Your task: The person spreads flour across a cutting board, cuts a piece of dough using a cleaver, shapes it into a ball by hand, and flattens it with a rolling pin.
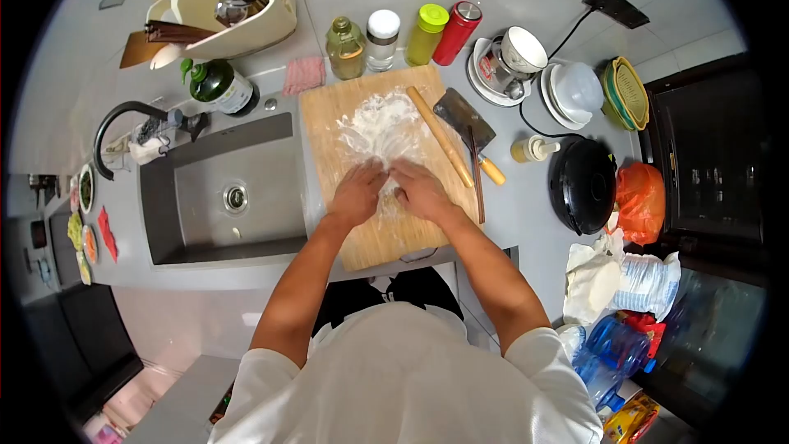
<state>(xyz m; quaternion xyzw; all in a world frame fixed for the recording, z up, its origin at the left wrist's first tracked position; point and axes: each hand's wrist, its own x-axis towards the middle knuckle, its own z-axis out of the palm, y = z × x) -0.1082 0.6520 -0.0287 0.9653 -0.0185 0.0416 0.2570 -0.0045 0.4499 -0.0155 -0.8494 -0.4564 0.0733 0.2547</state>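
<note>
White flour (382,119) lies spread over a wooden board (325,115) beside the sink. My left hand (359,191) and my right hand (417,189) rest side by side at the near edge of the flour, fingertips almost meeting. The fingers of both hands are blurred, and whether anything is under them is hidden. To the right of the flour, a rolling pin (440,137) lies slanted on the board. A cleaver (465,119) with a wooden handle and a pair of chopsticks (477,173) lie just past the board's right side.
The sink (197,197) with a black faucet (123,111) is at left. Bottles, among them a red one (458,33), line the wall behind the board. Stacked bowls (523,51), a small squeeze bottle (534,149), a black round appliance (583,186) and bags stand at right.
</note>
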